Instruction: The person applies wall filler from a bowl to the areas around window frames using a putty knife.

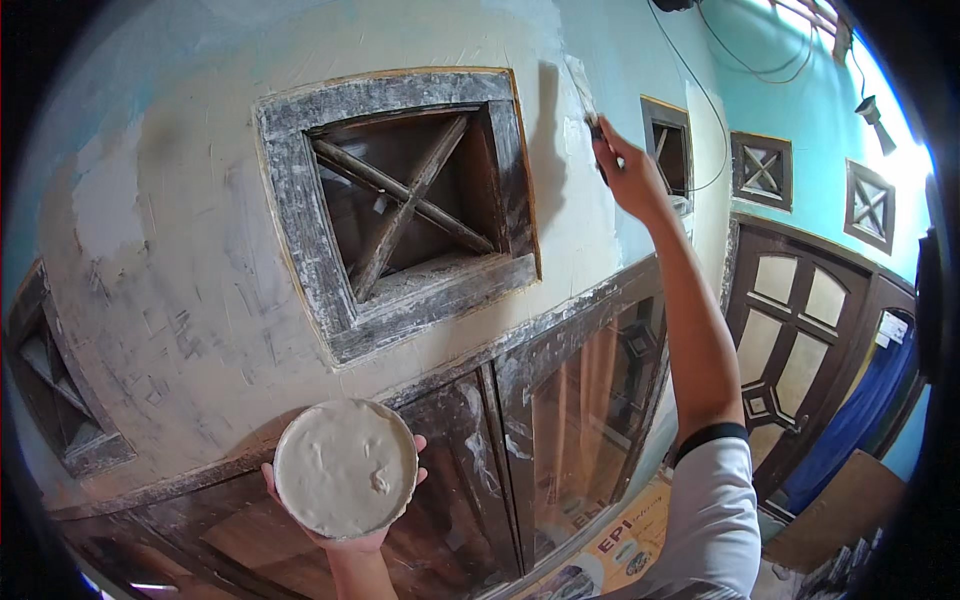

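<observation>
Putty knife (583, 88) is up high against the plastered wall (180, 260), just right of the square wooden vent (400, 210) with the crossed slats. Right hand (628, 170) has its grip wrapped tight around the handle, arm stretched way up, blade flat on the pale wet patch. Left hand (345, 515) is down low, palm under a round bowl (345, 465) heaped with thick white filler, fingers curled up around the rim, so that grip is closed on the bowl too. Bowl sits in front of the dark wooden door frame (480, 400) with its glass panels, well apart from the knife. Off to the right there's a turquoise wall (810, 110) with more small vents and a brown panelled door (800, 340).
</observation>
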The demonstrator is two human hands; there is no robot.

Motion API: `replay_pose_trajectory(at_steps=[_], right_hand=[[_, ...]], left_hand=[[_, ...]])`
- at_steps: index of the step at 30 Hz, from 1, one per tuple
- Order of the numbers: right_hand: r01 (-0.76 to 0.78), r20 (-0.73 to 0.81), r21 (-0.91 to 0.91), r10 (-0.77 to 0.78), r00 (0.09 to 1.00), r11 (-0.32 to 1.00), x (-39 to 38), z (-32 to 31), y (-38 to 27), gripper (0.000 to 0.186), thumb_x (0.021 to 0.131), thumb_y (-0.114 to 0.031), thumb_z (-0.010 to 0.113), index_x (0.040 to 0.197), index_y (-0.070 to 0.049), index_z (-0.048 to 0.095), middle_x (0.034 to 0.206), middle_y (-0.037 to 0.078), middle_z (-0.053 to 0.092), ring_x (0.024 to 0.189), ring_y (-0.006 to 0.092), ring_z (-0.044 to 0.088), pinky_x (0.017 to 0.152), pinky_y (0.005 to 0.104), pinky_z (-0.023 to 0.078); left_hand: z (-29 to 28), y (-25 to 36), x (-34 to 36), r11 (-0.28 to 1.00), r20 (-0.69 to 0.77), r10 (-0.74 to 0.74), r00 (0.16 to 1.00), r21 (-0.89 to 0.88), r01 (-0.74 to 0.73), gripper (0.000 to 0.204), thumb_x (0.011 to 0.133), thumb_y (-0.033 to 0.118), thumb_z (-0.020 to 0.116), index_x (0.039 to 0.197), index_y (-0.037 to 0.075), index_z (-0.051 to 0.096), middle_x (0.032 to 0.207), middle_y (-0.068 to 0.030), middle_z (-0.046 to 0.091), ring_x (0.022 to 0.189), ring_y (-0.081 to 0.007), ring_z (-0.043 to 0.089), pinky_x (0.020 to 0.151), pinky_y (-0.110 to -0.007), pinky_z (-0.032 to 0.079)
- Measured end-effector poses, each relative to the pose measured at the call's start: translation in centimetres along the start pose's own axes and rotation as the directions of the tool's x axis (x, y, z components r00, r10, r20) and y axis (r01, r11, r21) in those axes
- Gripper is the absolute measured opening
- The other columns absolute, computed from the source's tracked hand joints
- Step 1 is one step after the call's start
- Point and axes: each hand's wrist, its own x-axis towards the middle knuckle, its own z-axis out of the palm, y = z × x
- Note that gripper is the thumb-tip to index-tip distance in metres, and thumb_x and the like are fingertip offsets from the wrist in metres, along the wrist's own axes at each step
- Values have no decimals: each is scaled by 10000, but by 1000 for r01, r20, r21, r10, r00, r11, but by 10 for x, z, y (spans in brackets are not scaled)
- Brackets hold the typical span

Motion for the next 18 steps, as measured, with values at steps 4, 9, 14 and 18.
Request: replay_pose_trajectory(at_steps=[4, 9, 14, 18], right_hand=[[-61, 137, 15, 58, 989, 998, 19, 9, -10, 470, 1021, -323, 565, 1460, -158, 520, 944, 234, 711, 842, 416, 694, 760, 438, 529], [1, 149, -5, 0, 989, 1000, -59, 11, 2, 490, 1014, -227, 592, 1475, -92, 492, 936, 258, 706, 831, 396, 703, 768, 403, 540], [-192, 190, 381, 126, 974, 904, -139, -36, -25, 449, 1042, -124, 537, 1485, -60, 495, 1008, 106, 627, 858, 152, 583, 804, 290, 479], [-21, 426, 444, -191, 885, 896, -175, -90, -84, 355, 990, -105, 589, 1334, -37, 642, 908, 85, 654, 739, 154, 536, 709, 277, 426]], left_hand=[[2, -8, 2, 1000, -24, -12, 1000, -21, 12, 1002, 824, 859, 453, 1546, 171, 351, 1509, -254, 416, 1236, -699, 416, 849, -804, 474], [-4, -20, -2, 998, 51, 8, 999, 62, -11, 991, 879, 819, 415, 1554, 101, 312, 1492, -303, 413, 1223, -686, 442, 857, -767, 510], [-17, -33, -1, 1000, 7, -16, 1000, 24, 16, 996, 862, 823, 439, 1539, 100, 334, 1483, -301, 424, 1229, -691, 431, 881, -793, 475], [-57, -46, -3, 986, -125, 63, 990, 161, -42, 902, 869, 805, 446, 1498, 160, 415, 1492, -229, 436, 1291, -575, 442, 916, -817, 410]])
